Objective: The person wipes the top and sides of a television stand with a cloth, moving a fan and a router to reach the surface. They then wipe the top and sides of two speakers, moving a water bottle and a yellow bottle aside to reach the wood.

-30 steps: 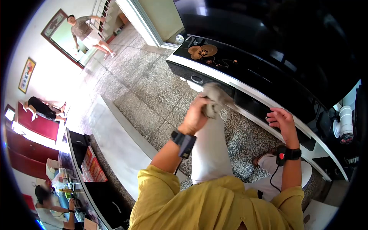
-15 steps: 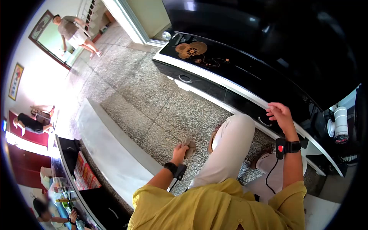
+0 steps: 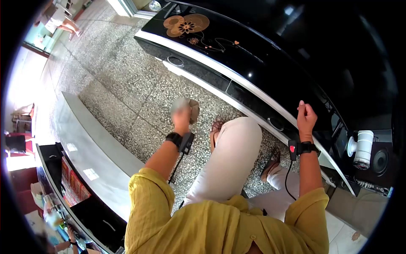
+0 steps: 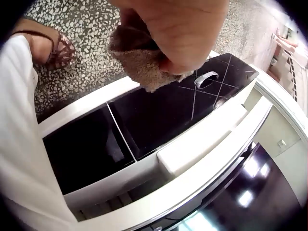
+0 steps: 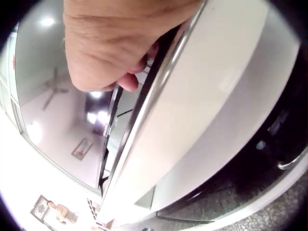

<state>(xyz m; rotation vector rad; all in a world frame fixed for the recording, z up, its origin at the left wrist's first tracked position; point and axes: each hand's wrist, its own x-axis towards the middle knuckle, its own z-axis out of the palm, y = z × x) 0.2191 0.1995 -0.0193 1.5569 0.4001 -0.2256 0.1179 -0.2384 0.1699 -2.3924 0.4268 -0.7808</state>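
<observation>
My left hand [image 3: 182, 120] grips a grey-beige cloth [image 3: 194, 111], blurred in the head view, over the speckled floor beside my knee. In the left wrist view the crumpled cloth [image 4: 144, 68] hangs below the curled fingers, and the black drawer fronts [image 4: 159, 113] of the TV stand show behind it. My right hand [image 3: 307, 119] is at the front edge of the glossy black TV stand [image 3: 241, 63], holding nothing that shows. Its fingers are loosely bent; the right wrist view has the hand [image 5: 113, 43] over the stand's edge, most fingers hidden.
A large black television [image 3: 338, 51] stands on the stand. To its right are a white cylindrical device [image 3: 364, 148] and a speaker [image 3: 381, 161]. A low pale bench [image 3: 95, 142] runs along my left, with a table holding red boxes [image 3: 74, 180] beyond. People are in the background.
The cloth in my left hand has gone from the drawer front down and left over the floor, then slightly forward. My right hand stays by the stand. The head view has shifted right.
</observation>
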